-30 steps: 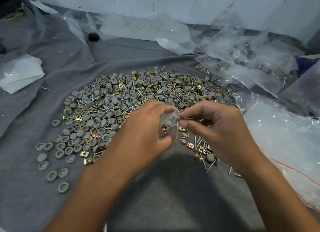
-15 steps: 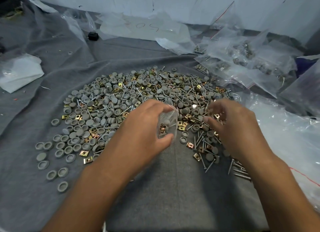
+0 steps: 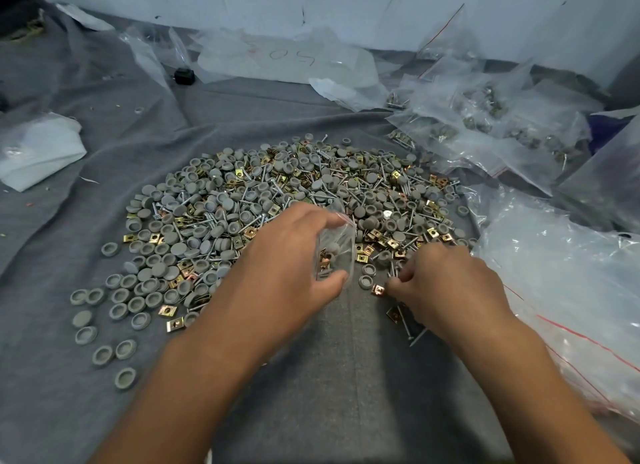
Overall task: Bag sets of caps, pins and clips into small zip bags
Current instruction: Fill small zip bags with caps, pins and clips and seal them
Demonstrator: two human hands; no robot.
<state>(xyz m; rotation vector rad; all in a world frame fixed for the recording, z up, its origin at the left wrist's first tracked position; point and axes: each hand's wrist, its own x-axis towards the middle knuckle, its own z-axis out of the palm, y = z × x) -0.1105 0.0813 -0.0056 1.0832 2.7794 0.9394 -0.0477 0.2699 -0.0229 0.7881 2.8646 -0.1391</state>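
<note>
A wide heap [image 3: 277,200] of grey round caps, metal pins and brass clips lies on the grey cloth [image 3: 346,377]. My left hand [image 3: 287,259] grips a small clear zip bag [image 3: 337,252], held upright with its mouth up; a grey cap and brass clips show inside it. My right hand [image 3: 446,290] is down at the heap's near right edge, fingers curled among pins and clips beside a brass clip [image 3: 378,290]. What its fingertips hold is hidden.
Filled zip bags [image 3: 485,127] pile up at the back right. A large clear bag with a red strip [image 3: 571,290] lies right of my right hand. White plastic sheets [image 3: 287,61] line the back wall, a white cloth [image 3: 38,151] sits far left, a small black object [image 3: 183,76] behind.
My right hand left the bag's mouth, swung right over the heap, then came down toward me to the pins and clips at the near right edge. My left hand kept holding the bag.
</note>
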